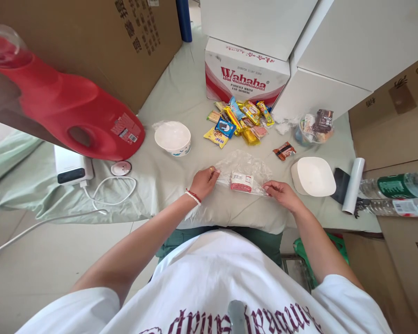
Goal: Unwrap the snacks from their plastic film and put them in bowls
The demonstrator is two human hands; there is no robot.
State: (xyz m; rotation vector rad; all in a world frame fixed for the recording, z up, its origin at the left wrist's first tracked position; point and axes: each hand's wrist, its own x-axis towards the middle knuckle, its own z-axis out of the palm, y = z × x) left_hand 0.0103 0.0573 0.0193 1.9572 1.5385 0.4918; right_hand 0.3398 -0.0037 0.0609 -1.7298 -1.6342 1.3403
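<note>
Clear plastic, crinkled and glary, is what I have between my hands: a thin bag (244,172) lying flat on the near part of the table (167,181), with one small red-and-white packet (241,182) inside it. The print on that packet is too small to read.

My left hand (204,182) is pinched shut on the bag's left edge, thumb and fingertips together, wrist bent inward (a red-and-white bracelet sits on it). My right hand (282,192) lies low on the bag's right corner, fingers closed down on the plastic, forearm coming in from the near right.

Beyond the bag lies a heap of wrapped snacks (240,119), overlapping too much to count surely. One brown packet (284,150) lies apart to its right. I count two white bowls: a round one (173,138) far left of the bag, a squarish one (313,176) upside down just right of my right hand. A red jug (66,111) at the left is cut off by the frame edge and blurred at its cap. Two bottles (397,197) poke in from the right edge.
</note>
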